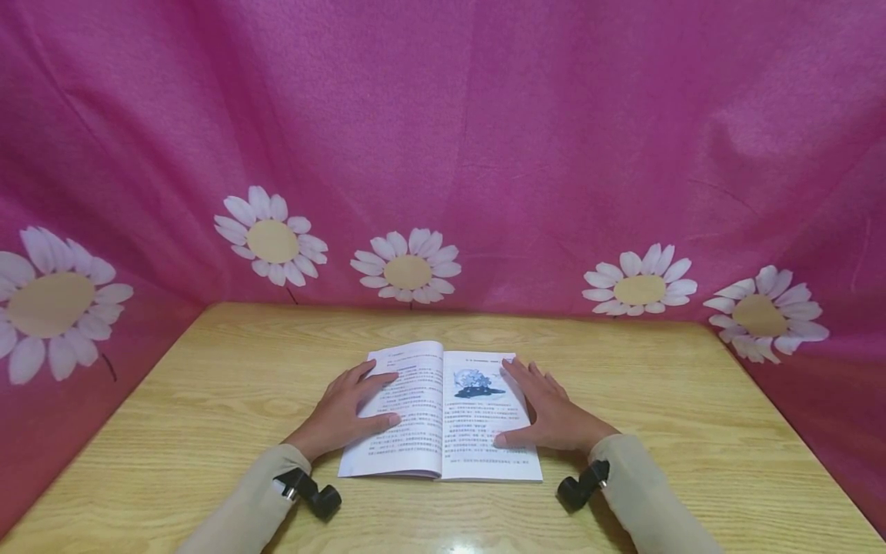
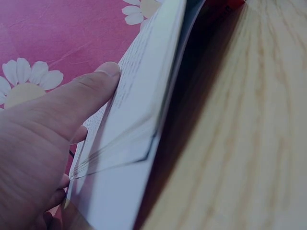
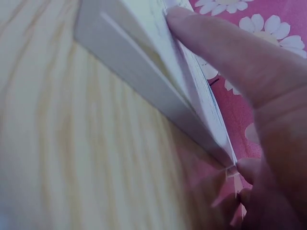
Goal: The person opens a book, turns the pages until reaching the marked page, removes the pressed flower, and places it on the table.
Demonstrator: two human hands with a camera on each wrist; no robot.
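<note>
An open book [image 1: 408, 431] lies on the wooden table, its left half thicker and bowed near the spine. Printed text covers both pages, and the right page has a blue picture [image 1: 477, 383] near its top. My left hand [image 1: 346, 412] rests at the outer left edge, fingers spread, its thumb [image 2: 109, 71] on the page. My right hand [image 1: 554, 412] lies along the outer right edge, its thumb [image 3: 180, 17] touching the page and its other fingers extended at the edge. Some fingertips of both hands are partly hidden by the book in the wrist views.
The wooden table [image 1: 173, 400] reaches back to a pink cloth [image 1: 484, 154] with large white daisies, which hangs behind it and at both sides. Each sleeved wrist wears a black camera mount, one on the left [image 1: 311, 492] and one on the right [image 1: 584, 486].
</note>
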